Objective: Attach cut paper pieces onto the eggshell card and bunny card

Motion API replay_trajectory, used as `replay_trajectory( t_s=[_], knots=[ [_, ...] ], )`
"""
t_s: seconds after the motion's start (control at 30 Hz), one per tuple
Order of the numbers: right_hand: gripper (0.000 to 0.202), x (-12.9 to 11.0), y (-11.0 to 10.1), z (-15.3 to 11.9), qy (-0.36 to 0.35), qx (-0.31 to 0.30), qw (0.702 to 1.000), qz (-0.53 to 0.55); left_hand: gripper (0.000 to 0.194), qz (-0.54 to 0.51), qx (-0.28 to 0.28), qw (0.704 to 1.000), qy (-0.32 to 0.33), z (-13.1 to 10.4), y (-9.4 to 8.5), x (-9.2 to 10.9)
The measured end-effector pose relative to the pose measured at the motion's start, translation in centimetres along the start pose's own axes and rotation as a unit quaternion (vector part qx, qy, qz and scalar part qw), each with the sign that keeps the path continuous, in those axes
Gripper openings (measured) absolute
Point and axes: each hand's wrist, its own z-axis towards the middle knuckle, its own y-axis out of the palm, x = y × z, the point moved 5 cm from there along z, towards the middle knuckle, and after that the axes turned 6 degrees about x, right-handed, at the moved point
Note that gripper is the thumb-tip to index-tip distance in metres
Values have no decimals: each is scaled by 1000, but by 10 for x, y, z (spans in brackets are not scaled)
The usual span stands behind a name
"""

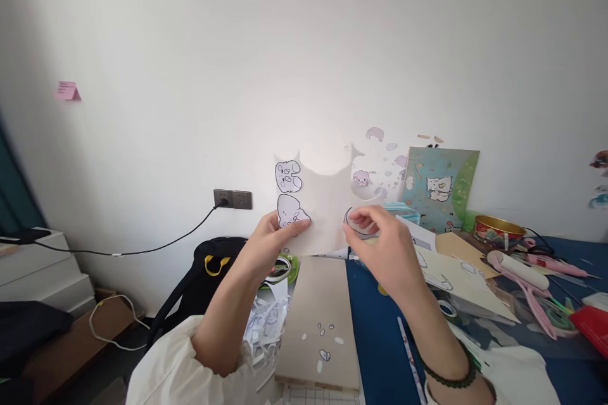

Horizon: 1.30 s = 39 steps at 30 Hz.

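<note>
Pale sheet [325,215]: black-outlined figures [287,176], top edge apparently scalloped.

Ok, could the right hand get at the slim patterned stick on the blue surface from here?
Probably yes, by drawing back: the right hand is near the pale sheet, and nothing visible lies on the slim patterned stick beside its forearm.

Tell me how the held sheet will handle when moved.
The sheet is probably light, since it looks thin. It seems fairly stiff, standing upright in the left hand without visible drooping. Its pointed top bits may bend easily, being narrow.
</note>
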Motion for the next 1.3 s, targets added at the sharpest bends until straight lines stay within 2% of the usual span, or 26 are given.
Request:
replay_trajectory(
  t_s=[0.07, 0.13, 0.27, 0.47, 0.57, 0.7, 0.83, 0.93, 1.03, 1.13, 1.23, 1.3],
  knots=[
    [5, -2, 9, -2, 14, -22, 1000, 8, 27, -40, -43, 998, -3, -2, 6, 1],
    [3, -1, 15, -3, 32, -45, 998, 26, 19, -60, -61, 996, -17, -5, 10, 2],
    [4, 2, 17, -3, 60, -54, 996, 34, 9, -71, -68, 994, -40, -9, 13, 1],
    [6, 3, 13, -3, 92, -56, 993, 49, 21, -63, -70, 994, -51, -11, 12, -2],
    [7, 2, 13, -3, 103, -63, 990, 65, 11, -65, -84, 993, -56, -12, 12, -2],
    [6, 2, 14, -5, 115, -61, 989, 68, 8, -74, -95, 991, -58, -12, 12, -3],
    [6, 3, 13, -7, 118, -45, 991, 38, 26, -82, -104, 989, -59, -11, 13, -5],
    [8, 4, 14, -6, 113, -41, 993, 17, 30, -76, -105, 989, -66, -10, 14, -6],
    [11, 5, 15, -6, 112, -45, 993, 5, 26, -77, -88, 990, -76, -10, 13, -7],
    [11, 6, 15, -5, 108, -48, 993, 5, 20, -67, -48, 993, -81, -8, 9, -7],
    [12, 12, 11, -2, 121, -79, 989, 31, 26, -67, 3, 994, -82, -5, -1, -7],
    [16, 25, 2, 3, 151, -81, 984, 38, 32, -76, 40, 993, -76, -3, -12, -6]
  ],
)
